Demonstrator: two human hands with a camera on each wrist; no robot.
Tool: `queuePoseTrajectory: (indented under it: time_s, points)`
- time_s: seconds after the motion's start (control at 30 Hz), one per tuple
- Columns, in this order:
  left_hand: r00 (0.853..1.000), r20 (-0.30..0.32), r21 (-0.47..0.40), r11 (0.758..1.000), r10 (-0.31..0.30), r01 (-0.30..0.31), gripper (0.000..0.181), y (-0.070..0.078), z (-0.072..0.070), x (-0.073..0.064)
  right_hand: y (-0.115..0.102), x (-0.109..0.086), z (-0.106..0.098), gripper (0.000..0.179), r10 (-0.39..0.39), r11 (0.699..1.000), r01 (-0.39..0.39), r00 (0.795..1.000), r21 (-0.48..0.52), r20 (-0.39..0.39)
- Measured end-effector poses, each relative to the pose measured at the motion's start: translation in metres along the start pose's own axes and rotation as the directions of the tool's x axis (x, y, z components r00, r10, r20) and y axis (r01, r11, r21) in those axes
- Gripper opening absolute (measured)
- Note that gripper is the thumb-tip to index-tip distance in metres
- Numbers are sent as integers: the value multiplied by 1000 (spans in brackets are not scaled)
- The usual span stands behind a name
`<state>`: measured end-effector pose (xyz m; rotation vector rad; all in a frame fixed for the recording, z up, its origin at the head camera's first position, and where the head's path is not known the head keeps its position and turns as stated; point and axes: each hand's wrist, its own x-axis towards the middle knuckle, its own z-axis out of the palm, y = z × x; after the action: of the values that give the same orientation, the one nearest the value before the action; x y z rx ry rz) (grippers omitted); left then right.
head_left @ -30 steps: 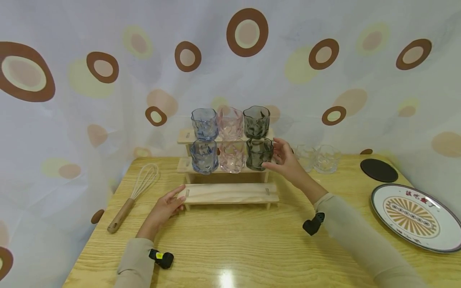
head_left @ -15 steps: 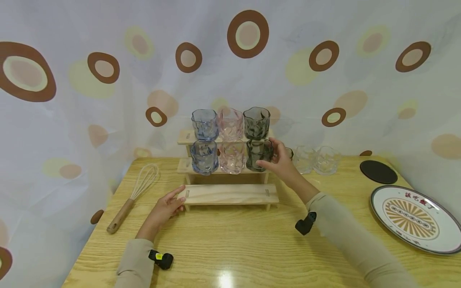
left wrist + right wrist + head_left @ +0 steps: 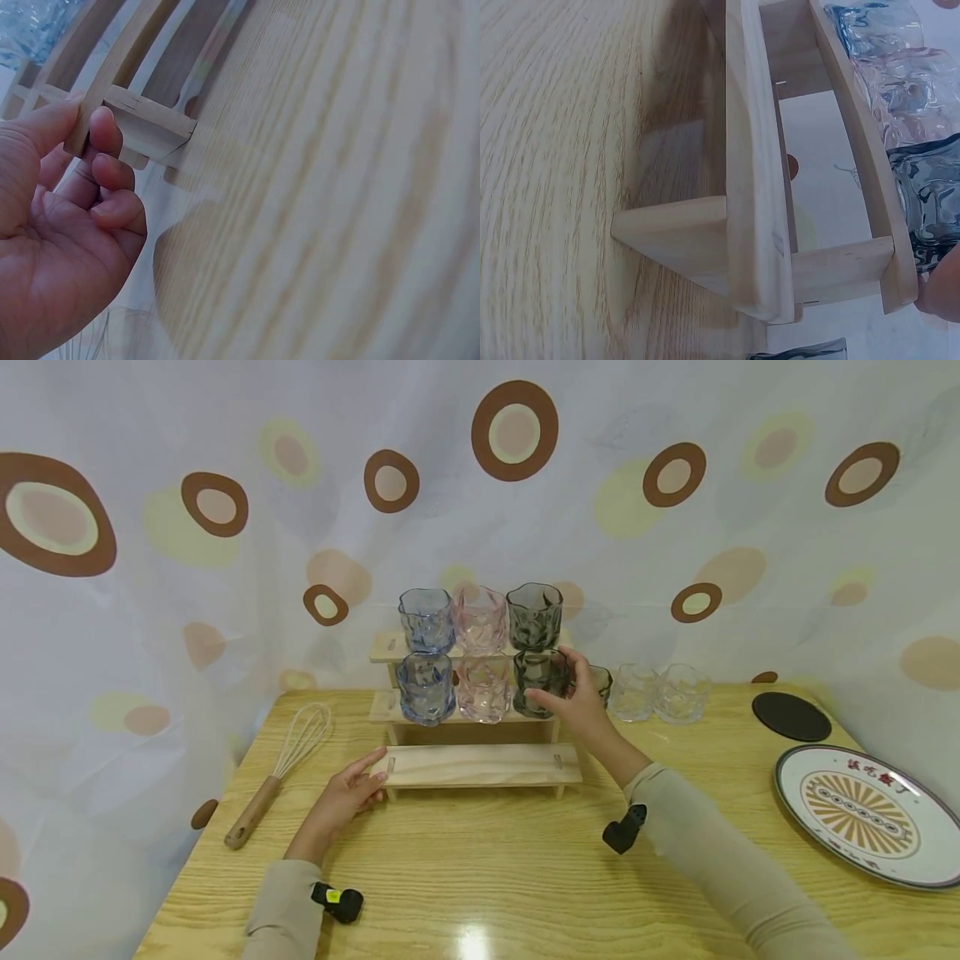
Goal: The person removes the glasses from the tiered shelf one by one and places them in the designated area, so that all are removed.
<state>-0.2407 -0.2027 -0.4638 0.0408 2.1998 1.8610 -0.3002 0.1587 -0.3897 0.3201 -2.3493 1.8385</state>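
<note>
A three-tier wooden rack [image 3: 480, 764] stands on the table. My left hand [image 3: 341, 795] pinches the left end of its lowest board, thumb and curled fingers [image 3: 109, 135] on opposite faces in the left wrist view. On the middle tier stand a blue glass [image 3: 426, 689], a pink glass [image 3: 483, 691] and a dark grey glass [image 3: 534, 672]. My right hand [image 3: 588, 710] grips that grey glass from the right, thumb in front and fingers behind. Only a fingertip [image 3: 941, 285] shows beside it in the right wrist view. Another blue, pink and grey glass [image 3: 534, 617] line the top tier.
Right of the rack, another grey glass [image 3: 600, 683] is partly hidden behind my right hand, beside two clear glasses [image 3: 681, 695]. Farther right lie a black round mat [image 3: 791, 716] and a large patterned plate [image 3: 870, 814]. A whisk [image 3: 277, 777] lies at left.
My right hand has shifted left and closer around the middle-tier grey glass, uncovering the grey glass behind it. The left hand keeps its place on the lowest board.
</note>
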Motion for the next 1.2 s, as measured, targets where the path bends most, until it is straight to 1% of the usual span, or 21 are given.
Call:
queuePoseTrajectory:
  time_s: [0.2,0.4,0.53,0.7,0.77,0.9,1.0,1.2]
  points:
    - [1000,-4,-4,1000,-4,4,55,-1,0,1,-1,1,0,80,26,998,-25,1000,49,-4]
    - [1000,0,-4,1000,4,-4,55,-3,0,2,-2,1,-2,79,50,994,-51,999,96,8]
    - [1000,1,8,1000,5,-5,56,-3,-1,2,-4,-2,-4,78,44,991,-46,999,123,15]
    - [1000,4,6,1000,5,-5,56,-3,-2,2,-3,-8,-8,78,15,992,-17,1000,127,19]
    - [1000,5,2,1000,5,-5,56,-3,-1,2,-1,-11,-11,79,17,993,-19,1000,116,15]
    - [1000,3,4,1000,2,-2,56,-2,-1,1,1,-15,-16,79,25,992,-25,1000,124,-3]
    - [1000,-1,8,1000,0,0,56,-2,-1,0,2,-18,-22,77,13,991,-11,1000,135,-13]
    - [1000,-12,0,1000,-7,7,56,-2,-1,1,4,-25,-35,73,-4,995,8,999,97,-47]
